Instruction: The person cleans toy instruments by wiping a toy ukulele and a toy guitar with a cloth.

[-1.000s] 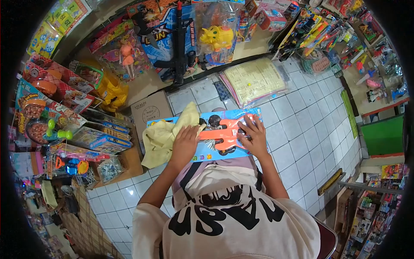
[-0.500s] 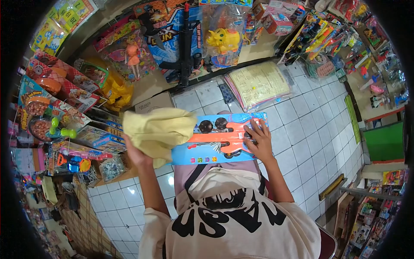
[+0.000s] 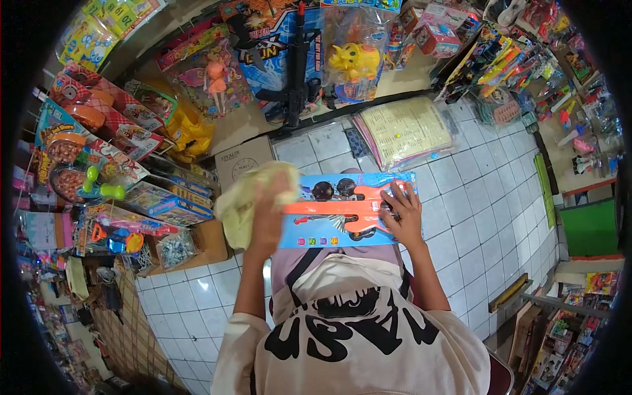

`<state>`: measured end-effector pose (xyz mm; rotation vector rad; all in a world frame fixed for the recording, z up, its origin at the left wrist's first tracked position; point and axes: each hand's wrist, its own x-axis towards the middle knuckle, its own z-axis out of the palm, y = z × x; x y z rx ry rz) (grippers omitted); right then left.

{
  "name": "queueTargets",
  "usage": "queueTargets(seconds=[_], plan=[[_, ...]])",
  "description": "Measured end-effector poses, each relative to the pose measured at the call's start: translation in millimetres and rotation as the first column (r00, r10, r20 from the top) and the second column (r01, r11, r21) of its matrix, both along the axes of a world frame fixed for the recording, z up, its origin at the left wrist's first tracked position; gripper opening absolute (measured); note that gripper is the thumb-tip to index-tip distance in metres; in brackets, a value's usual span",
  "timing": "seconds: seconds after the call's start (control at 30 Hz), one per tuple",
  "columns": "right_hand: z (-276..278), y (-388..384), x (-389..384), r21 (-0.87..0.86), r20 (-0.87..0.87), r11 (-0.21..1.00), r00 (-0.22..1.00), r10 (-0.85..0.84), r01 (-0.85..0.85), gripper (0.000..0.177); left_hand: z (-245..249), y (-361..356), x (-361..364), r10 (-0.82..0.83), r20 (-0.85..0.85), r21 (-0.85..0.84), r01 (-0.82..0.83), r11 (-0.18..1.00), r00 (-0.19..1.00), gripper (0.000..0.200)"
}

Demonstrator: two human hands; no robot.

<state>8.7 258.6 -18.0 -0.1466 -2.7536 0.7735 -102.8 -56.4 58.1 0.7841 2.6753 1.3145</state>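
Left hand, fingers curled round a yellow cloth at the left end of a toy guitar pack — it lay across the lap, right hand flat on its right end, fingers spread.

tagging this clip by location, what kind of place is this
Probably a toy shop: packaged toys line the walls, like a black toy gun, a doll and a yellow toy animal in a bag.

Cream short-sleeved shirt, bold black lettering across front; mauve garment at lap.
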Motion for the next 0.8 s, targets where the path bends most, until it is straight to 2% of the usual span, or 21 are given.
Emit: queueTargets(seconds=[0.03, 0.07, 0.1, 0.23, 0.33, 0.37, 0.47, 0.5, 0.6, 0.7, 0.8], plan=[[1, 0, 0, 0.005, 0.005, 1.0, 1.0, -0.005, 0.005, 0.043, -8, 21, 2, -0.15, 0.048, -0.164, 0.156, 0.974, 0.987, 0.044], [1, 0, 1, 0.002, 0.001, 1.0, 1.0, -0.007, 0.007, 0.043, -28, 35, 10, -0.292, -0.058, -0.359, 0.253, 0.898, 0.955, 0.044], [1, 0, 1, -0.002, -0.002, 1.0, 1.0, -0.009, 0.009, 0.043, -49, 49, 19, -0.327, -0.192, -0.468, 0.206, 0.859, 0.925, 0.043], [4, 1, 2, -0.009, 0.017, 1.0, 1.0, -0.018, 0.019, 0.042, -51, 56, 24, -0.345, -0.19, -0.463, 0.226, 0.857, 0.919, 0.041], [2, 0, 1, -0.006, -0.002, 1.0, 1.0, -0.02, 0.02, 0.042, -50, 47, 10, -0.317, 0.026, -0.252, 0.313, 0.916, 0.948, 0.041], [1, 0, 0, -0.007, -0.002, 1.0, 1.0, -0.02, 0.02, 0.041, -48, 44, 0, -0.304, 0.095, -0.261, 0.319, 0.911, 0.948, 0.039], [-2, -1, 0, -0.019, -0.007, 1.0, 1.0, -0.019, 0.019, 0.041, -45, 39, -24, -0.374, 0.337, -0.013, 0.402, 0.916, 0.864, 0.045], [-1, -2, 0, -0.022, -0.014, 1.0, 1.0, -0.018, 0.018, 0.041, -42, 40, -27, -0.396, 0.288, -0.049, 0.427, 0.903, 0.872, 0.052], [1, -1, 0, -0.014, -0.01, 1.0, 1.0, -0.022, 0.022, 0.04, -45, 42, -34, -0.413, 0.174, -0.291, 0.447, 0.846, 0.894, 0.059], [2, -1, 0, -0.006, -0.003, 1.0, 1.0, -0.031, 0.031, 0.04, -57, 40, -32, -0.486, -0.052, -0.337, 0.442, 0.831, 0.873, 0.061], [2, 0, 1, -0.01, -0.003, 0.999, 1.0, -0.031, 0.031, 0.04, -60, 39, -26, -0.469, -0.081, -0.427, 0.395, 0.814, 0.88, 0.06]])
